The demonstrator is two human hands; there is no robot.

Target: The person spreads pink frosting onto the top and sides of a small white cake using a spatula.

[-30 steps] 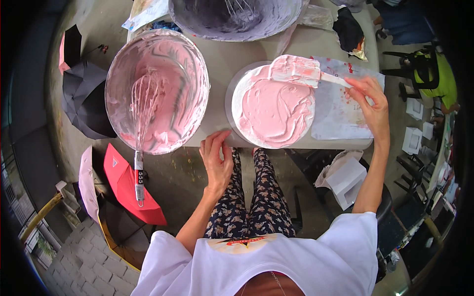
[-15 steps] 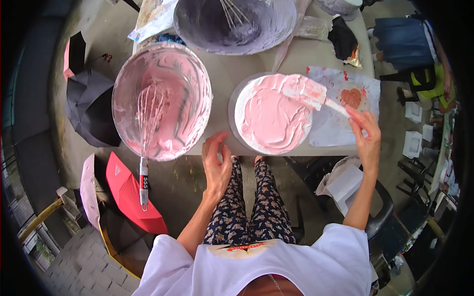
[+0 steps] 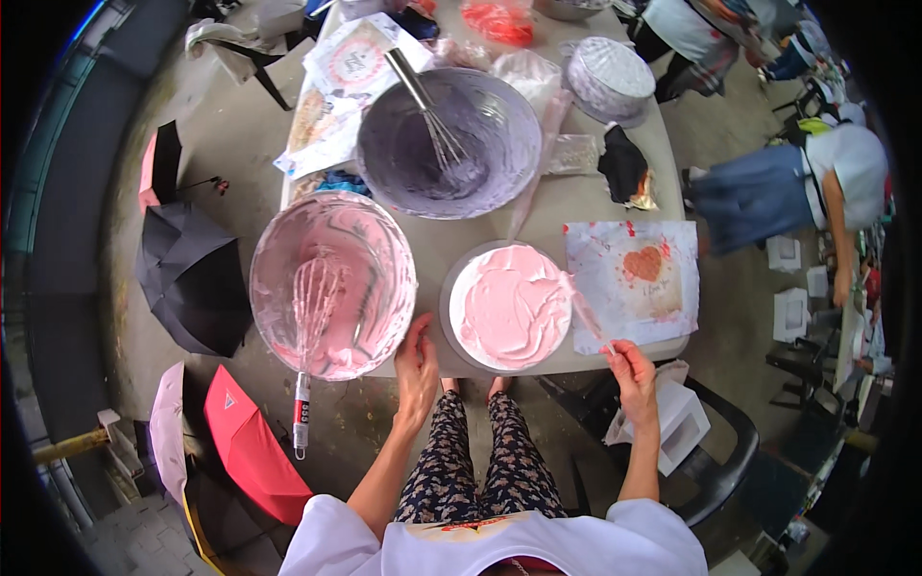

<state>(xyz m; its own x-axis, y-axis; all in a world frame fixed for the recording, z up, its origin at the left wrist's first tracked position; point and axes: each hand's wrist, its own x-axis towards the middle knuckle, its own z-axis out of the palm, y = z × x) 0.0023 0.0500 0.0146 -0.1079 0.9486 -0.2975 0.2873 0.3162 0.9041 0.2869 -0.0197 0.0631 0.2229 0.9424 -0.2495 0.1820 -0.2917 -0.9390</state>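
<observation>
A round cake (image 3: 510, 312) spread with pink cream stands on a board at the table's near edge. My right hand (image 3: 634, 374) is closed on the handle of a spatula (image 3: 594, 322). The spatula's blade, smeared with pink cream, meets the cake's right edge and looks turned nearly on its side. To the cake's left, my left hand (image 3: 417, 372) holds nothing, fingers loosely bent and thumb apart, beside the rim of a metal bowl (image 3: 261, 288). Pink cream coats that bowl, and a whisk (image 3: 315, 298) leans in it with its handle over the near rim.
Behind sits a bowl of purple cream (image 3: 384, 163) with another whisk (image 3: 437, 125). A cream-covered cake (image 3: 611, 79) stands farther back. A stained paper sheet with a heart (image 3: 634, 317) lies right of the pink cake. Umbrellas (image 3: 252, 446) are at left, a chair (image 3: 735, 432) and people (image 3: 759, 197) at right.
My view has shifted to take in more of the table's far side. The spatula has gone from the cake's upper right top to its right edge, its blade turning from flat to narrow.
</observation>
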